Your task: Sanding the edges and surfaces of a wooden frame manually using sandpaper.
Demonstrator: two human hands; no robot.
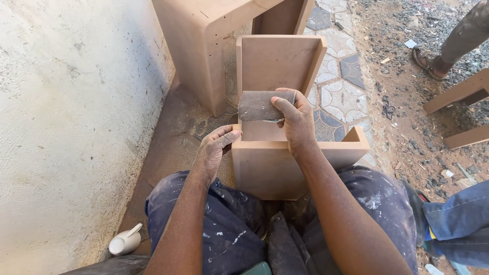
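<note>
Sandpaper, folded and grey, lay pressed by the right hand against the brown board box's inner panel; the left hand gripped its near-left corner. Sanding seemed underway; steady strokes likely follow.

Both forearms reach fwd from near edge, over the knees. Left hand lower and nearer, palm turned right, fingers half curled, thumb out twd centre. Right hand farther, back facing up, fingers bent down and pressed flat, wrist straight w/ forearm, dusty skin.
</note>
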